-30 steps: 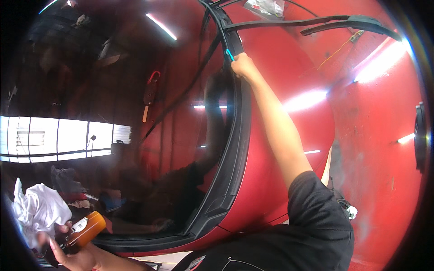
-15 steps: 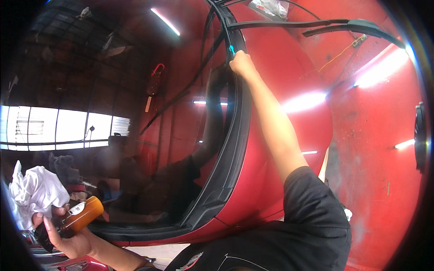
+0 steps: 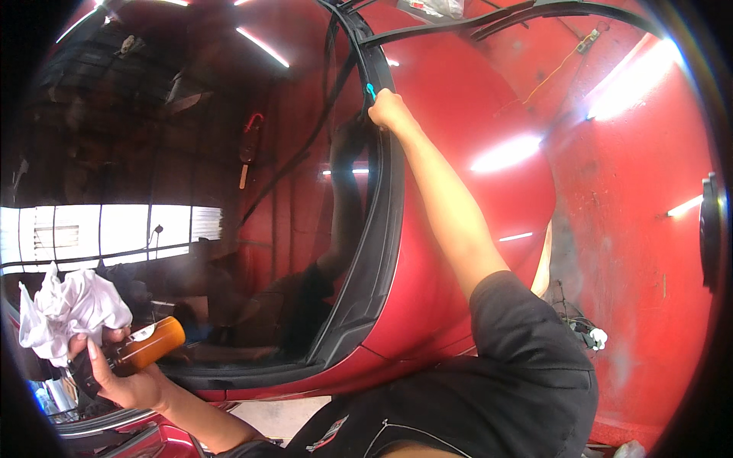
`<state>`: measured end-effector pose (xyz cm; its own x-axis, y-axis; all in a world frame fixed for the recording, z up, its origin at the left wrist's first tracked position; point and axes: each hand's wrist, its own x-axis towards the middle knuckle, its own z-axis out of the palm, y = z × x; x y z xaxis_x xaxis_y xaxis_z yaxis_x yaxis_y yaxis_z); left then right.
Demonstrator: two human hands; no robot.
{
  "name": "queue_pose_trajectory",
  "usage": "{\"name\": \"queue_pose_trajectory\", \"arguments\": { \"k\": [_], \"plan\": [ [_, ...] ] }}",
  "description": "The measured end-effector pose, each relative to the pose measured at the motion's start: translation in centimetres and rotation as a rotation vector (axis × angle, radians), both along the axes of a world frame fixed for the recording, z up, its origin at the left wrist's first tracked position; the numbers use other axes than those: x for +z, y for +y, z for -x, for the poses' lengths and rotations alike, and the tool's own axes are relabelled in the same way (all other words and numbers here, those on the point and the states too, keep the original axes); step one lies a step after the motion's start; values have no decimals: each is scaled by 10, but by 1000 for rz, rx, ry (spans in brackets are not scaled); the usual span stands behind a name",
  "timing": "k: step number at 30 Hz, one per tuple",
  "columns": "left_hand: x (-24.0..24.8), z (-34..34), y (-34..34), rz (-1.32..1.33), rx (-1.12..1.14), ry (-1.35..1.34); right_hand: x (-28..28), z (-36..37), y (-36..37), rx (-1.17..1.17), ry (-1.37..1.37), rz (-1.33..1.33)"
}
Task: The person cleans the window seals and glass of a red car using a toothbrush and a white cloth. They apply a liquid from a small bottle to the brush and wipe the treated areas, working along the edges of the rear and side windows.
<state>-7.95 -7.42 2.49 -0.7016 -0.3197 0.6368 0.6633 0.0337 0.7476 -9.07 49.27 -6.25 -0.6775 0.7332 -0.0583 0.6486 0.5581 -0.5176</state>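
In my left hand (image 3: 131, 382), at the lower left, I grip an amber bottle (image 3: 159, 341) with a black end, lying nearly sideways. A crumpled white cloth (image 3: 72, 305) bunches up against the same fingers. My right arm stretches far forward over a red car. The right hand (image 3: 391, 111) is closed around a small turquoise tool (image 3: 371, 90), whose working end I cannot make out. It rests at the black trim (image 3: 385, 198) along the base of the dark windshield (image 3: 298, 252). The fist hides most of the tool.
A wiper arm (image 3: 294, 160) lies across the glass, and another black wiper arm (image 3: 458, 27) stands out over the red hood (image 3: 450, 99). Beyond the hood is a red floor (image 3: 626, 252) with a yellow cable (image 3: 550, 75). Dark wiring with a white part (image 3: 598, 339) sits at right.
The whole view has shifted slightly. My left hand, with bottle and cloth, is a little higher and further right. My right hand stays at the trim with the turquoise tool.
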Motion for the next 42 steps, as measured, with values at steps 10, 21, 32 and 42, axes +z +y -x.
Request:
{"name": "queue_pose_trajectory", "arguments": {
  "k": [10, 21, 32, 42],
  "plan": [
    [20, -10, 28, -53, 73, -30, 20, -31, -51, 65, -106, -15],
    [27, -17, 39, -47, -114, -95, 13, -95, -118, -51, -91, 165],
    [24, -10, 47, 22, -187, -37, 14, -81, -129, -40, -260, 179],
    [26, -13, 50, -19, -231, -22, 8, -92, -130, -120, -123, 205]
  ]
}}
